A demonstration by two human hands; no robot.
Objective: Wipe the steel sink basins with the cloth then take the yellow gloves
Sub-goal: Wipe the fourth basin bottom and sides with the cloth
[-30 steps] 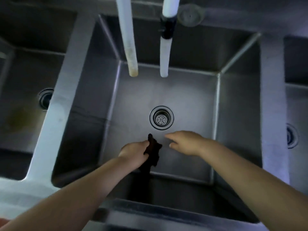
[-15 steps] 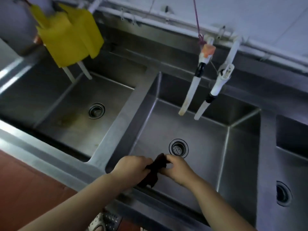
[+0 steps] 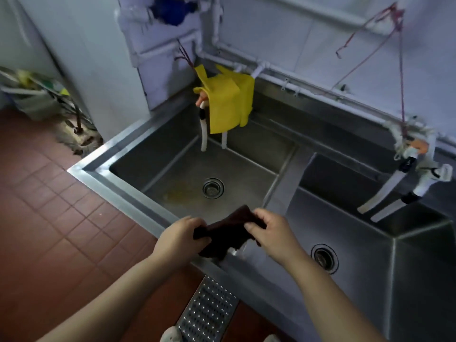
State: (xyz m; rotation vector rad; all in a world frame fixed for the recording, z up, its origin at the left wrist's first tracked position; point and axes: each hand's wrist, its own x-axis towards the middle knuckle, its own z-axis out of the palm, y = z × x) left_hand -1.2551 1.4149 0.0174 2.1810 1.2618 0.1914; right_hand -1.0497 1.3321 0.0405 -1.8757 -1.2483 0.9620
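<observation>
A dark brown cloth [image 3: 228, 230] is stretched between my two hands above the front rim of the steel sink [image 3: 128, 206]. My left hand [image 3: 181, 236] grips its left end and my right hand [image 3: 271, 230] pinches its right end. The yellow gloves [image 3: 228, 102] hang over the white tap pipes at the back of the left basin [image 3: 187, 178], well beyond my hands. The right basin [image 3: 365, 255] lies under my right forearm, with its drain [image 3: 323, 258] showing.
White hose taps [image 3: 385, 193] hang over the right basin, tied up with red string. The left basin has a drain [image 3: 213, 188] and a yellowish stain. Red floor tiles [image 3: 49, 230] and a perforated floor grate [image 3: 207, 314] lie in front. Clutter stands at the far left wall.
The view swung left from the right basin to the left one. My right hand took hold of the cloth, and both hands lifted it out of the basin to the front rim.
</observation>
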